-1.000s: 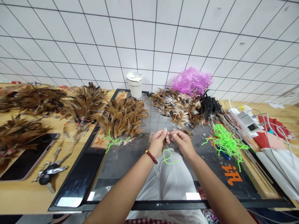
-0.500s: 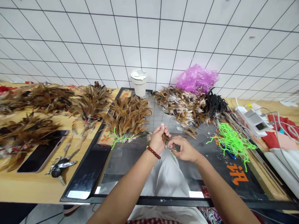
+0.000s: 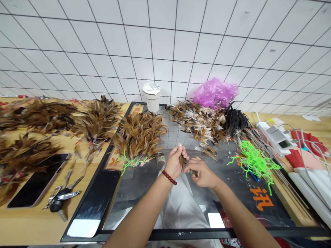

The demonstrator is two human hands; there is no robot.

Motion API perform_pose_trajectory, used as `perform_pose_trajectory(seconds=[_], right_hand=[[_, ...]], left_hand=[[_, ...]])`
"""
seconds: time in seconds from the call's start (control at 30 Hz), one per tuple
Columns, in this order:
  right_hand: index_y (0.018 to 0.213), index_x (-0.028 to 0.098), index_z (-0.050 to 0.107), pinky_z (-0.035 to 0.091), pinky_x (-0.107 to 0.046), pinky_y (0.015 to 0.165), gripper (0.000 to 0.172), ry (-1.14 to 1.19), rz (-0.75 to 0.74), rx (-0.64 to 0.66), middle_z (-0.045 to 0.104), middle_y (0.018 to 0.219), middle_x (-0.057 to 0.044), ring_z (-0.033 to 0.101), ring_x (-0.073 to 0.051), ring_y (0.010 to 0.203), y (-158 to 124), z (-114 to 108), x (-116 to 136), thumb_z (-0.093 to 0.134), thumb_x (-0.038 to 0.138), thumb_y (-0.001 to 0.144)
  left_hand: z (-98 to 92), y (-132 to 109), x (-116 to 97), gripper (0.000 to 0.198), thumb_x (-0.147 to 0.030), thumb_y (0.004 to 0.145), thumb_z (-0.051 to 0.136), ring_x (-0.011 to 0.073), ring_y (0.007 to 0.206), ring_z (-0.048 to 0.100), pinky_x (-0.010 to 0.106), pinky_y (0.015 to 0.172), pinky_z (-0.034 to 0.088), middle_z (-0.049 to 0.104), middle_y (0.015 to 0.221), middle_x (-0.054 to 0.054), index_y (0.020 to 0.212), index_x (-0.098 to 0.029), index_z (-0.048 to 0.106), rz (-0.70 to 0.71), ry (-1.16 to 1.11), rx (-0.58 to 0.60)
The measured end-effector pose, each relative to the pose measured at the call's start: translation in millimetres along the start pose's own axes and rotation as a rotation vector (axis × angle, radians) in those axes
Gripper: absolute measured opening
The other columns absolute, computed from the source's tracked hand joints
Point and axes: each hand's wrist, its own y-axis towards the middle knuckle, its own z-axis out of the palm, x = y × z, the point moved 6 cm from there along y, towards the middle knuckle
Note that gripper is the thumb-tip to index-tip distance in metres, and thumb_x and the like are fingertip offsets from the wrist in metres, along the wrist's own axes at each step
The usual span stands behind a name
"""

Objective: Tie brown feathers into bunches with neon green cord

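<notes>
We start at the middle, where both hands meet just above the near part of the dark mat (image 3: 230, 181). Our left hand (image 3: 175, 161) is curled shut, thumb and fingers pinching a small feather bundle (image 3: 182, 160) that stands upright out of the fist, its pale tip poking up above the knuckles. A bead bracelet (image 3: 169, 177) sits on that wrist. Our right hand (image 3: 202, 172) is right beside it, fingertips pressed together at the lower end of the same bundle; what else they grip down there, we cannot tell. Moving outward, on the mat to the left lies a brown feather heap (image 3: 140, 134) with a green cord looped at its near edge, and to the right, farther back, a speckled feather heap (image 3: 199, 121) running into some black feathers (image 3: 236, 119). On the right, a tangle of green cords (image 3: 253, 159) sprawls across the mat. Behind that, against the tiled wall (image 3: 162, 37), we see a pink plastic bag (image 3: 214, 92) and a white cup (image 3: 152, 96). At the near-left corner of the mat there is a black phone (image 3: 96, 193). Off on the wooden table (image 3: 27, 223) lie a second phone (image 3: 34, 181), keys (image 3: 59, 200) and more brown feathers, with a power strip (image 3: 274, 134) far right.
</notes>
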Motion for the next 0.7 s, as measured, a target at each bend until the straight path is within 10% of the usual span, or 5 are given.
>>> perform_pose_trajectory(seconds=[0.3, 0.53, 0.7], right_hand=[[0.080, 0.020, 0.071, 0.039, -0.025, 0.063, 0.038, 0.033, 0.131, 0.158, 0.063, 0.068, 0.001, 0.054, -0.013, 0.063, -8.6, -25.1, -11.2, 0.046, 0.000, 0.058], [0.100, 0.020, 0.069, 0.042, -0.027, 0.068, 0.025, -0.376, 0.399, -0.186, 0.067, 0.086, -0.006, 0.059, -0.017, 0.073, -9.9, -71.4, -43.2, 0.052, 0.021, 0.081], [0.106, 0.020, 0.067, 0.040, -0.029, 0.072, 0.028, -0.631, 0.457, -0.184, 0.068, 0.093, -0.008, 0.061, -0.020, 0.085, 13.9, -66.2, -39.7, 0.051, 0.031, 0.086]], left_hand=[[3.7, -0.7, -5.1, 0.019, -0.025, 0.076, 0.069, 0.0060, 0.053, 0.045, 0.022, 0.056, 0.043, 0.046, 0.060, -0.004, 0.077, -0.013, 0.055, -0.124, -0.019, 0.008], [2.6, 0.0, -3.8, 0.018, -0.025, 0.077, 0.069, 0.0059, 0.053, 0.046, 0.022, 0.056, 0.045, 0.047, 0.061, -0.004, 0.078, -0.013, 0.055, -0.134, -0.002, 0.043], [1.8, 1.3, -2.5, 0.019, -0.026, 0.076, 0.069, 0.0060, 0.053, 0.046, 0.022, 0.055, 0.044, 0.046, 0.061, -0.004, 0.078, -0.013, 0.055, -0.126, -0.002, 0.064]])
